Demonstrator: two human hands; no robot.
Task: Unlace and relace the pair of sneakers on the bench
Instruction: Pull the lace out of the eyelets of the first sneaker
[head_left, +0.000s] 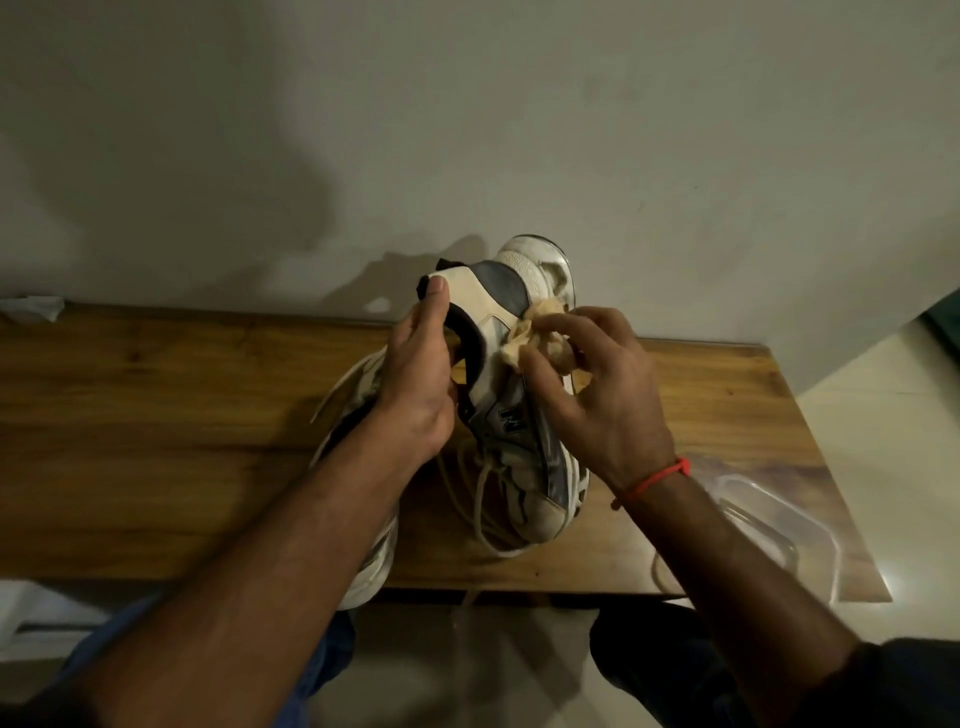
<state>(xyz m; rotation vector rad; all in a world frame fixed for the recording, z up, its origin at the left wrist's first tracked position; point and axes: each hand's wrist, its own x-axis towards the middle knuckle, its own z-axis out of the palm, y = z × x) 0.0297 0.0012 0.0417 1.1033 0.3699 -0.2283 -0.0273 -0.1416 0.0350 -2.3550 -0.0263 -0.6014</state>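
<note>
Sneaker (514, 395) stands toe-down, left hand (415, 384) gripping its heel, right hand (597, 384) pinching a cloth (524, 338) against it.

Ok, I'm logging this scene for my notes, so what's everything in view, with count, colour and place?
sneaker: one, white and grey, tipped on the bench, held at the heel
second sneaker: one, white, on the bench under the left forearm
cloth: one, cream, wadded against the held sneaker's side
laces: off-white, hanging loose from the held sneaker
bench: one, brown wood, against the wall
plastic tray: one, clear, on the bench's right end
thread: one, red, round the right wrist
left hand: grips the sneaker's heel
right hand: pinches the cloth
</note>
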